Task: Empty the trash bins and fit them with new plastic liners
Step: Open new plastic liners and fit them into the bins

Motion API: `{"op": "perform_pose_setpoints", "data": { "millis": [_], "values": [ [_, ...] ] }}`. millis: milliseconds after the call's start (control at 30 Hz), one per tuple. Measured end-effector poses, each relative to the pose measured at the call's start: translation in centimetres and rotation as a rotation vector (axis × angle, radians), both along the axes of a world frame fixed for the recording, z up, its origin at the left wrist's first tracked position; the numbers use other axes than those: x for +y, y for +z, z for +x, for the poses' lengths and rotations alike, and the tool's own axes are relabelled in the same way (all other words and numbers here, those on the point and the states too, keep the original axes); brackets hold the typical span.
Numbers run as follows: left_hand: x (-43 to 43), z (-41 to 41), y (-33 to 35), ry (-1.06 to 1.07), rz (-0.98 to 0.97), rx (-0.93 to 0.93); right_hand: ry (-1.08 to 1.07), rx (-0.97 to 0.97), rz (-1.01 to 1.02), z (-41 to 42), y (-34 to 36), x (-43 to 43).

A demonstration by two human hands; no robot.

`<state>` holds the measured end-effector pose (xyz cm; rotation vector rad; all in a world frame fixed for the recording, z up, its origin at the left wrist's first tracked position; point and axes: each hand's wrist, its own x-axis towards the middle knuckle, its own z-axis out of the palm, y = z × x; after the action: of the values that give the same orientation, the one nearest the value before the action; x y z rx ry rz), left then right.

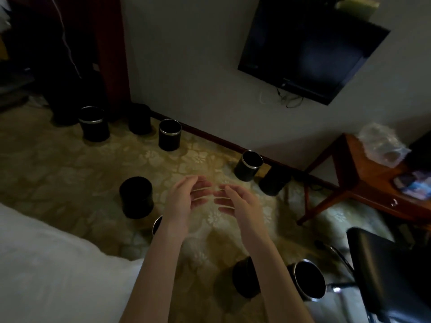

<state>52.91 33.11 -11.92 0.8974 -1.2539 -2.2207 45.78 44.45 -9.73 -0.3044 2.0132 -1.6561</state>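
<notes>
So, my left hand (184,197) and right hand (242,202) hover palms facing, fingers (203,191) loosely spread, holding nothing, I'd guess lining up the next grab. Nearest bin (136,197) stands at nine o'clock of them, upright on the carpet (93,164).

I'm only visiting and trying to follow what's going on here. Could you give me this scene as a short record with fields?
place: room with bed, wall TV, wooden table, black chair
bins: nine black bins on the carpet, one mostly hidden behind the left forearm
rims: silver on some, others all dark
left hand: open, holds nothing
right hand: open, holds nothing
table: crumpled clear plastic lies on it
</notes>
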Motion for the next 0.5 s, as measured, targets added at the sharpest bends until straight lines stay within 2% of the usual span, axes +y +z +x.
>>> {"op": "perform_pose_setpoints", "data": {
  "millis": [500],
  "values": [
    [-15.8, 0.6, 2.1, 0.476, -0.123, -0.122, 0.414, -0.064, -0.154, -6.6, 0.7, -20.2]
  ]
}}
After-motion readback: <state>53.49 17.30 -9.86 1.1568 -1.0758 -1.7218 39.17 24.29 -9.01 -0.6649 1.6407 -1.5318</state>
